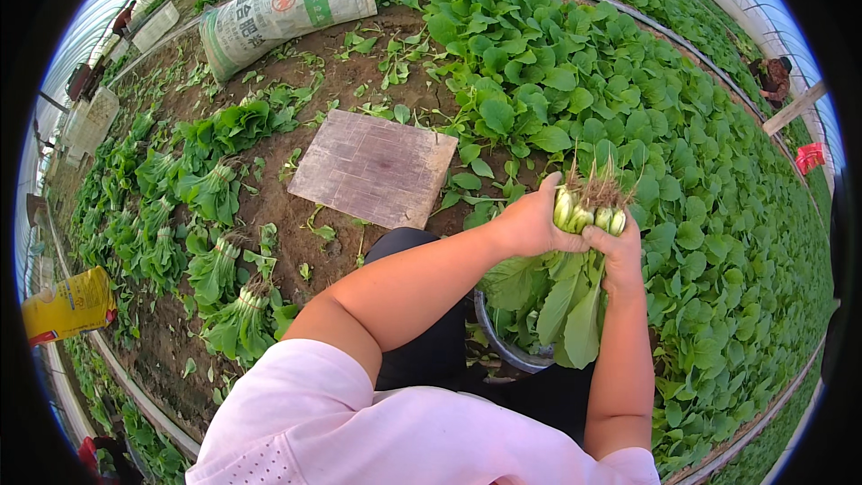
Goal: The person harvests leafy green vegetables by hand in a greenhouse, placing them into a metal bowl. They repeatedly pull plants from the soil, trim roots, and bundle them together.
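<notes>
A bunch of leafy greens (579,212) with pale stems is held between my two hands, roots up and leaves hanging down. My left hand (539,215) grips its left side, the thumb up by the roots. My right hand (619,249) closes on the right side of the stems. The brown roots stick up above both hands. Below the hanging leaves is a round basin (515,358) between my legs, with more green leaves inside. Its far side is hidden by the leaves.
A flat board (377,168) lies on the soil ahead. Tied bunches of greens (215,263) lie at left. A printed fertilizer sack (289,10) lies beyond. Growing greens (700,236) fill the right. A yellow bag (71,306) is far left; another person (773,79) crouches far right.
</notes>
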